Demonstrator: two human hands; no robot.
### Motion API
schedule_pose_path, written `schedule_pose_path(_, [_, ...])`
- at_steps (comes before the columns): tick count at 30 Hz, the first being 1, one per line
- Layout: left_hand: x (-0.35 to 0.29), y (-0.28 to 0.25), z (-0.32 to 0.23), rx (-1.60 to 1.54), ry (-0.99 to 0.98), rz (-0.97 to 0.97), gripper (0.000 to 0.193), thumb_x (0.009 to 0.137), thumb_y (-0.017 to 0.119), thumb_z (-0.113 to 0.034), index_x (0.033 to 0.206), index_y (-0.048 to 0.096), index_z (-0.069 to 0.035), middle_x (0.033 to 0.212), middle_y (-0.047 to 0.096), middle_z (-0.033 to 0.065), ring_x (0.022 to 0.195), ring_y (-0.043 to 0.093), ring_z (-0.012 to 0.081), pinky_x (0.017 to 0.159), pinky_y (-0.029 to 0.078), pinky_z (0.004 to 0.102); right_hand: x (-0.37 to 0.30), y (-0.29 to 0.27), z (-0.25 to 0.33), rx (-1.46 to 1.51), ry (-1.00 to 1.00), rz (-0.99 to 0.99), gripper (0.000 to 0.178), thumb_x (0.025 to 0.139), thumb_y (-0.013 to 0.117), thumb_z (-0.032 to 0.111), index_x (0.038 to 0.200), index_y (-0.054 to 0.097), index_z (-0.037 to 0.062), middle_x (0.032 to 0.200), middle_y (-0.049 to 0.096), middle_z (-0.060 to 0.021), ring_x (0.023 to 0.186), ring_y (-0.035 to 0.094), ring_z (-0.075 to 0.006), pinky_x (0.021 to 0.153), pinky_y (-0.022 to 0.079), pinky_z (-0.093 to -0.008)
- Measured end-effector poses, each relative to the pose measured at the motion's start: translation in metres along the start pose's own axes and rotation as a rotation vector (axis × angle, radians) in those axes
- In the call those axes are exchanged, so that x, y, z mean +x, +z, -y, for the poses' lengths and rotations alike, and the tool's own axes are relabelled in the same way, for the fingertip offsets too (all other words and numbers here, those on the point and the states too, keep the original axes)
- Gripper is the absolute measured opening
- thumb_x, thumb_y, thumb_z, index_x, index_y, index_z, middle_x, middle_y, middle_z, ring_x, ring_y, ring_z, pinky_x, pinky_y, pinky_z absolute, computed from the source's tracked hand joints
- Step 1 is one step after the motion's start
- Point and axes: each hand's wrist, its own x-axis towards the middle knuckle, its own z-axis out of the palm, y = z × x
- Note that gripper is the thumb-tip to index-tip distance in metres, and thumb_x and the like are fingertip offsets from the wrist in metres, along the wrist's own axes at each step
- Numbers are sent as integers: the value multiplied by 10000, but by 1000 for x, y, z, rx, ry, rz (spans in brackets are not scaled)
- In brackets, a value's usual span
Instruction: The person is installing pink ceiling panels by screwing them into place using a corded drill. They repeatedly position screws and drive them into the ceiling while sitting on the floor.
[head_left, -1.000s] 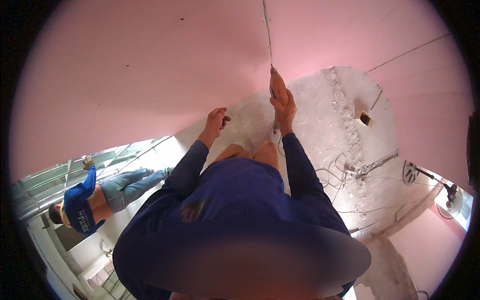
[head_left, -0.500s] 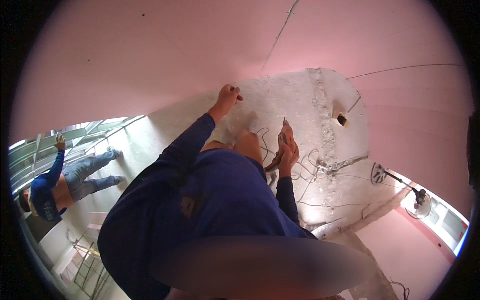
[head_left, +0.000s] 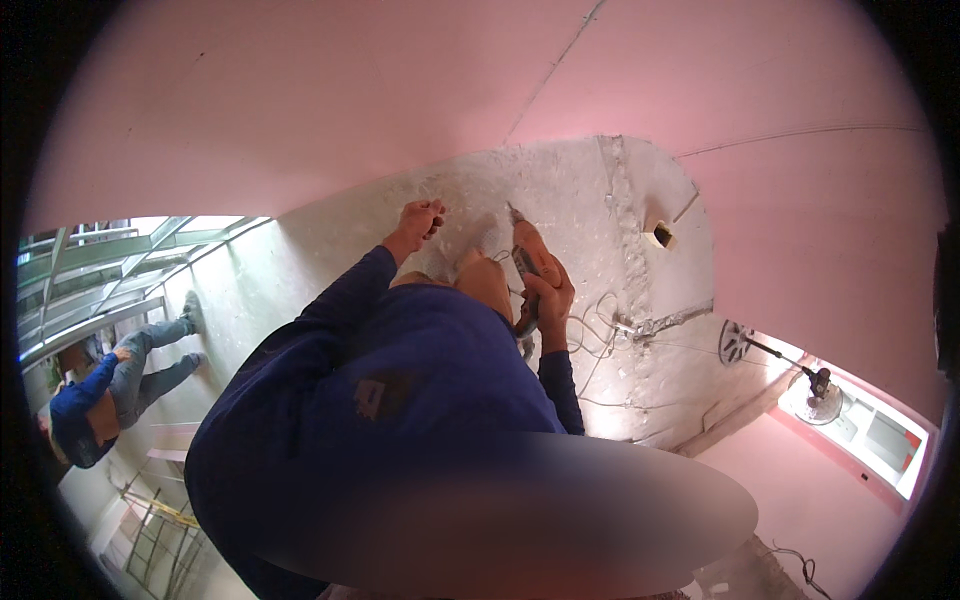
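My right hand is wrapped round the handle of an orange and dark corded screw gun, its narrow tip pointing up toward the pink board. To the left of the tool, my left hand is raised with its fingers curled inward. Whatever those fingers hold, if anything, is too small to make out. Pink plasterboard rises in front of me, with a seam running up it. Both hands are apart from the board.
A cable lies in loops on the dusty floor at my right. Beyond it are a box-like piece with a dark opening and a standing lamp or fan. A co-worker stands far left beside metal framing.
My right hand has brought the screw gun up and leftward, its tip tilting left. My left hand sits lower and further left. The co-worker's raised arm has come down.
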Motion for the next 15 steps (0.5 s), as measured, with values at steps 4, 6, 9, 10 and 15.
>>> schedule_pose_path(4, [0,-4,6,-148,-44,6,281,1133,562,-321,1072,686,-78,909,749,62,639,555,121,499,401,295,-10,28,19,-131,-47,229,687,751,877,102,1399,679,-11,1244,765,-118,1103,721,-205,930,591,-344])
schedule_pose_path(6, [0,-8,6,-282,-48,-5,265,1140,551,-311,1068,673,-87,931,763,68,648,564,125,503,398,292,-16,44,27,-139,-81,339,696,747,885,107,1401,678,-12,1254,767,-128,1113,728,-211,953,585,-351])
schedule_pose_path(9, [0,-18,5,-477,-82,-67,255,1148,544,-308,1072,665,-96,951,771,66,662,578,128,507,399,286,-26,63,39,-301,-183,412,718,740,908,166,1394,674,-18,1248,776,-173,1143,736,-244,992,574,-385])
schedule_pose_path(10, [0,-21,6,-546,-86,-64,254,1150,544,-309,1075,664,-99,954,772,64,666,583,128,507,401,284,-29,67,42,-349,-222,434,726,738,913,179,1393,673,-18,1243,778,-181,1144,737,-251,992,574,-392])
schedule_pose_path(15, [-1,-30,17,-642,-64,-23,274,1153,540,-341,1109,678,-108,971,768,44,697,627,130,517,424,272,-34,70,49,-436,-220,473,747,729,885,69,1428,643,-37,1294,748,-179,1186,715,-253,1040,564,-370])
